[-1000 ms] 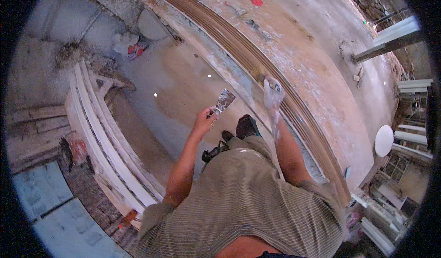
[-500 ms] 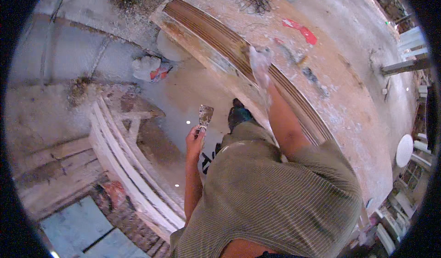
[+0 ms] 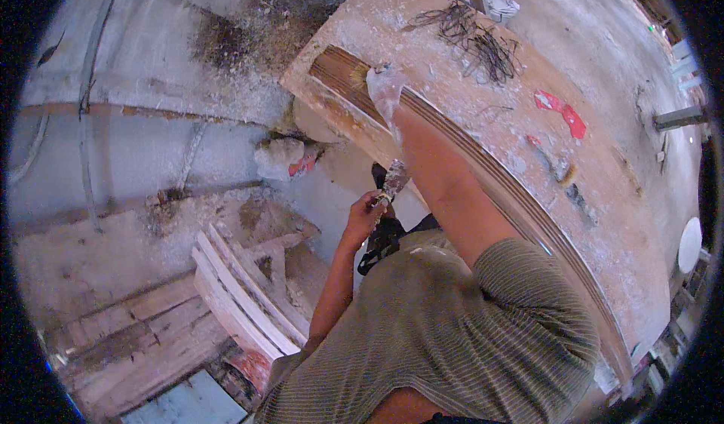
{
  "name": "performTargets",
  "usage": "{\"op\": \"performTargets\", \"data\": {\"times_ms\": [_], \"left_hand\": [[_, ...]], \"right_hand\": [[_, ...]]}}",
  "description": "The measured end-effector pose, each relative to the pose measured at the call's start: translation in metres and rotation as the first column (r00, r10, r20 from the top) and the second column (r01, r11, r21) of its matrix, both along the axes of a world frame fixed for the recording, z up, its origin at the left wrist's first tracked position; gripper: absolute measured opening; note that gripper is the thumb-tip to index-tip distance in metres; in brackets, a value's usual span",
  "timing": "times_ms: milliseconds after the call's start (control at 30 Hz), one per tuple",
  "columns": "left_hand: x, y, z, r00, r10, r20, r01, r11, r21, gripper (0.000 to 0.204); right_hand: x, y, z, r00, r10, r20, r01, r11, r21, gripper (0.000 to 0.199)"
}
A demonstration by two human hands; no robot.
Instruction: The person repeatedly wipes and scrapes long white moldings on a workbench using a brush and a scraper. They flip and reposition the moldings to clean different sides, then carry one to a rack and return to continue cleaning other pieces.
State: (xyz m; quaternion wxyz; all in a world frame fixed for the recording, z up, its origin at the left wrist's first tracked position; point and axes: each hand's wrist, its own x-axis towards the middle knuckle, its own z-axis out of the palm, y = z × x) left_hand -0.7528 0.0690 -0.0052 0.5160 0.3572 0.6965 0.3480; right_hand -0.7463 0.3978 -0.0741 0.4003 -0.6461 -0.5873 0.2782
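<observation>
A long, curved brown moulding (image 3: 469,146) with ridges along its length lies on a dusty board table (image 3: 618,231). My right hand (image 3: 386,96), in a whitish, powder-covered glove, is closed near the moulding's far left end. Yellowish bristles of a brush (image 3: 360,79) stick out from it against the ridged surface; the handle is hidden. My left hand (image 3: 366,211) is wrapped around the handle of a putty knife (image 3: 395,176). Its wide, stained blade points up, beside the table's near edge and apart from the moulding.
A tangle of dark wire (image 3: 483,47), a red scrap (image 3: 562,113) and a second brush (image 3: 566,173) lie on the table. Pale curved mouldings (image 3: 237,299) rest on a stand at left. A whitish bag (image 3: 279,158) sits by the wall.
My right hand has slid with the brush along the moulding toward its far left end, the arm reaching further. My left hand has brought the putty knife nearer the table edge. The view has shifted.
</observation>
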Motion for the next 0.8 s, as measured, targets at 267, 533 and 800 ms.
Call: {"op": "performTargets", "data": {"times_ms": [267, 533, 800], "left_hand": [[-0.134, 0.094, 0.001, 0.861, -0.4, -0.313, 0.45, 0.887, 0.106, 0.033], [-0.243, 0.133, -0.017, 0.968, -0.247, -0.043, 0.238, 0.961, -0.143, 0.034], [-0.258, 0.187, -0.026, 0.918, -0.394, -0.031, 0.391, 0.917, -0.071, 0.028]], "right_hand": [[-0.146, 0.067, 0.043, 0.943, -0.124, -0.309, 0.109, 0.992, -0.068, 0.023], [-0.108, 0.006, 0.033, 0.989, 0.144, 0.027, -0.146, 0.971, 0.191, 0.029], [-0.069, 0.026, 0.098, 0.948, -0.047, -0.315, 0.089, 0.989, 0.119, 0.033]]}}
